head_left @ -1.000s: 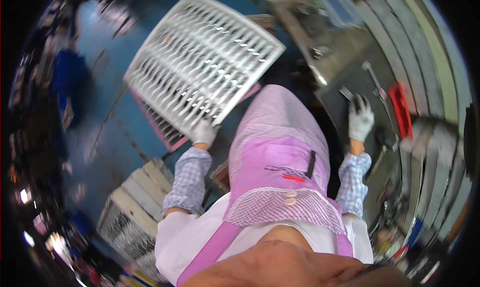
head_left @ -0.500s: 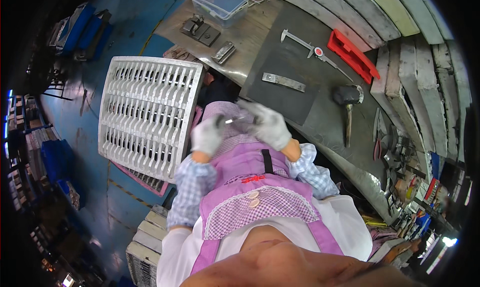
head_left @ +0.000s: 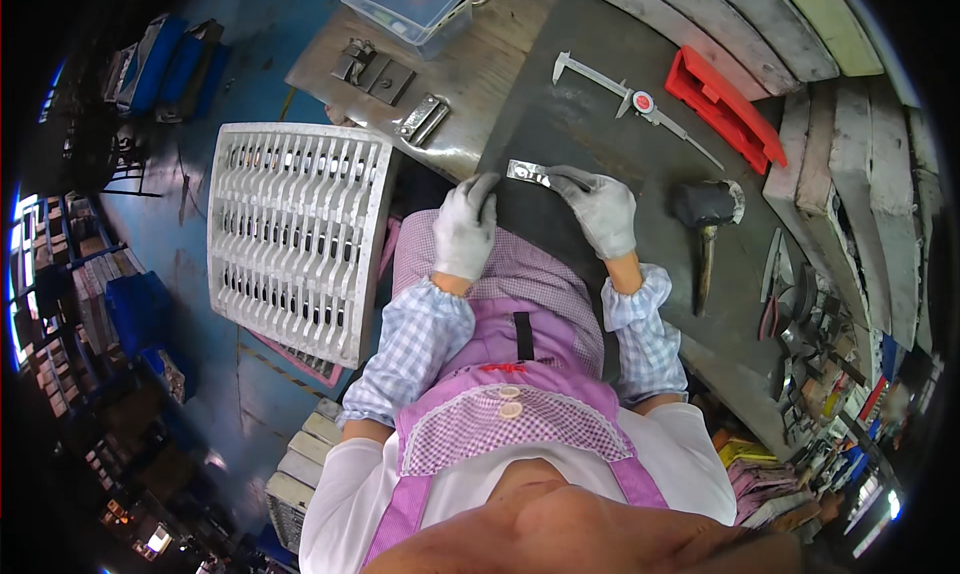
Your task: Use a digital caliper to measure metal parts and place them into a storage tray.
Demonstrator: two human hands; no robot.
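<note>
My right hand, in a white glove with grey fingertips, has its thumb and fingers on the right end of a flat metal strip at the dark mat on the bench. The strip's left end shows bright; the rest is under my fingers. Left of it is my left hand, gloved alike, just past the bench edge above my lap. Its fingers are closed against the thumb, and whatever they hold is hidden. Beyond my hands a dial caliper lies on the mat, and a black-headed mallet lies to the right.
A slotted white tray with rows of metal parts stands at left. A metal fixture, a small metal block and a clear plastic box sit on the far bench. An open red case and pliers lie at right.
Both hands have moved forward from my lap and apart. My right hand has come onto the metal strip. The shiny piece seen between my hands no longer shows. The view has shifted slightly.
</note>
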